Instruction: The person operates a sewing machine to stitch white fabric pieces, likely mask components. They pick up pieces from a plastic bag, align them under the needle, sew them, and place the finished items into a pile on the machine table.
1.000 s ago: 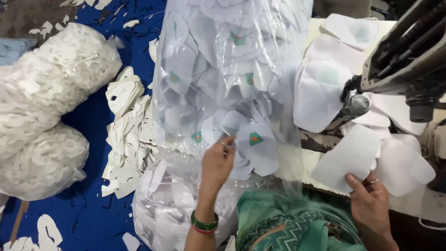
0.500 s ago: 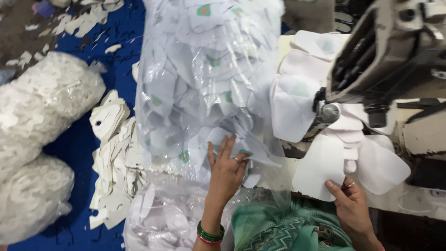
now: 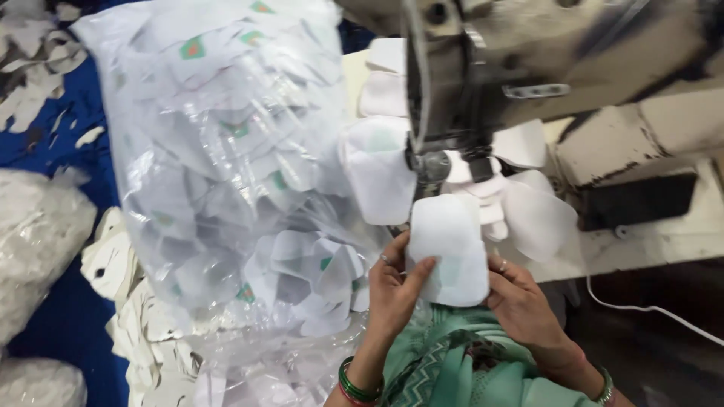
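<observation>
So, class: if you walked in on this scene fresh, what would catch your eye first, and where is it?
The big clear plastic bag stuffed with white cut fabric pieces fills the left-centre. Low in the middle, the left hand and right hand hold a white rounded fabric piece between them, just below the grey sewing machine head at the top right. More white pieces lie fanned on the machine table.

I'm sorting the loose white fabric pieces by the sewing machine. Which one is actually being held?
The rounded white piece just below the needle area: the left hand and right hand grip its edges. The others lie untouched on the machine table.
</observation>
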